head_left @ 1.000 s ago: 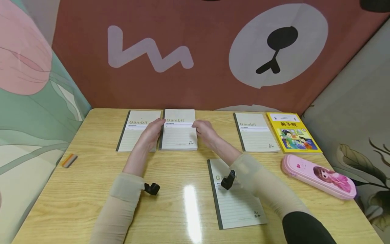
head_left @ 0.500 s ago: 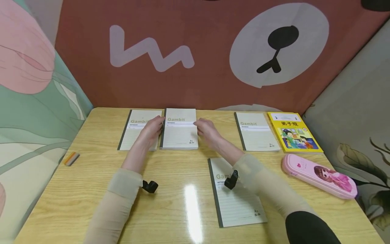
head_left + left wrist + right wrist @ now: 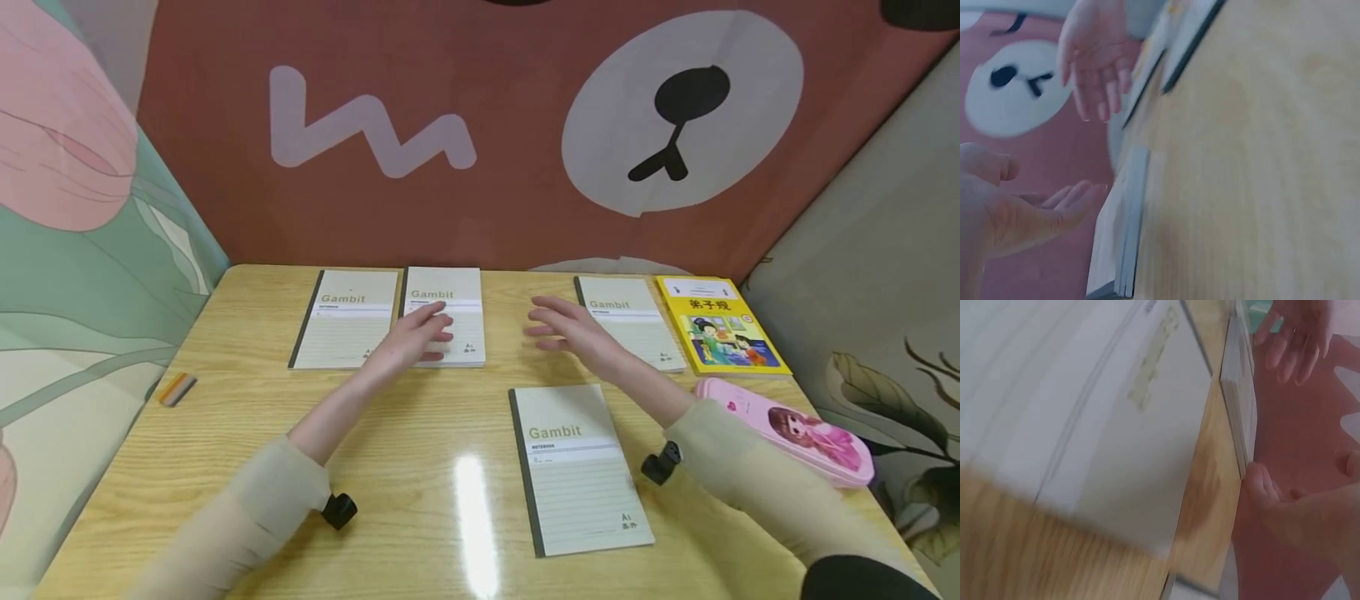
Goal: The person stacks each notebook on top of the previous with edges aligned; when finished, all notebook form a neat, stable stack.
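Several rectangular paper notebooks [image 3: 581, 475] lie on a wood-grained table [image 3: 405, 442].

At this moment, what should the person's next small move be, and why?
Probably bring the right hand to the front notebook: that hand holds nothing, and this notebook lies uncovered, apart from the far row of notebooks.

Round the honey-coloured, wood-grained table [image 3: 397, 517], the notebooks [image 3: 467, 323] at ten, eleven, two and four o'clock are whitish with dark spines, gold lettering and thin ruled lines; the book [image 3: 723, 327] at two is yellow, the pencil case [image 3: 791, 433] at three pink, the eraser [image 3: 177, 390] at nine striped, the wall [image 3: 517, 217] at twelve brick red
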`<state>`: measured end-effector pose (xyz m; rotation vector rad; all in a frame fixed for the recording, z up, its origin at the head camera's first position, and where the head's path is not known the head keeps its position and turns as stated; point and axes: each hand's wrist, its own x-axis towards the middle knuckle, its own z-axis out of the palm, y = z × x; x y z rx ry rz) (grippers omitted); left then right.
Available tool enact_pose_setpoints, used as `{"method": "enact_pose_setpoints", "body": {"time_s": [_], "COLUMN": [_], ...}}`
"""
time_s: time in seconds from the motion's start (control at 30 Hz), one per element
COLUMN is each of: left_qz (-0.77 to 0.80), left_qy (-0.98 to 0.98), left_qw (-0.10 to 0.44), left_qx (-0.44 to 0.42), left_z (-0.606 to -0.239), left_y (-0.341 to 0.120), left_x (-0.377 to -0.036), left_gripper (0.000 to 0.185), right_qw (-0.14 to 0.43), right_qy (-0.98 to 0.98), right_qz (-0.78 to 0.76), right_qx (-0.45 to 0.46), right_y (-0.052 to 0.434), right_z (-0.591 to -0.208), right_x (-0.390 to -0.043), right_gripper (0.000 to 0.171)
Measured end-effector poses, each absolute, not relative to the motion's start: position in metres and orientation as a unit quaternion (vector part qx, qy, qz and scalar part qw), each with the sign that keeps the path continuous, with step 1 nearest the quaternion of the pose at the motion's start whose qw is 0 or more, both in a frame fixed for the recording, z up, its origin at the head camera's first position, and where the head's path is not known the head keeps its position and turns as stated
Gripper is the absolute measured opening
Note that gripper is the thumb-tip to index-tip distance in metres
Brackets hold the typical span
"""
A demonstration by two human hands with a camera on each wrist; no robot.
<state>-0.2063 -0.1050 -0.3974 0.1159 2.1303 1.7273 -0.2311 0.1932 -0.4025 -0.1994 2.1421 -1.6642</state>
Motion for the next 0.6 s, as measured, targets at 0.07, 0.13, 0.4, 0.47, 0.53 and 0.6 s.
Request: {"method": "enact_pose_setpoints", "body": {"time_s": [0.07,0.13,0.4,0.47,0.53,0.6], "left_qz": [0.612,0.611,0.693,0.702,0.705,0.705], "left_qy": [0.757,0.75,0.615,0.587,0.572,0.561], "left_qw": [0.22,0.244,0.376,0.402,0.42,0.433], "left_qx": [0.057,0.063,-0.006,-0.015,-0.015,-0.012], "left_z": [-0.399,-0.401,-0.415,-0.416,-0.416,-0.416], "left_y": [-0.099,-0.094,-0.069,-0.064,-0.062,-0.061], "left_x": [-0.198,-0.19,-0.153,-0.147,-0.141,-0.137], "left_gripper": [0.059,0.058,0.058,0.061,0.064,0.065], "right_qw": [0.225,0.238,0.221,0.21,0.21,0.221], "right_qy": [0.777,0.783,0.816,0.823,0.825,0.82], "right_qz": [-0.582,-0.57,-0.532,-0.527,-0.524,-0.527], "right_qx": [-0.079,-0.075,-0.042,-0.034,-0.019,0.005], "right_y": [0.211,0.228,0.277,0.282,0.285,0.288], "right_z": [-0.401,-0.401,-0.404,-0.402,-0.401,-0.402], "right_x": [-0.225,-0.218,-0.174,-0.163,-0.155,-0.149], "right_gripper": [0.062,0.062,0.063,0.062,0.063,0.065]}}
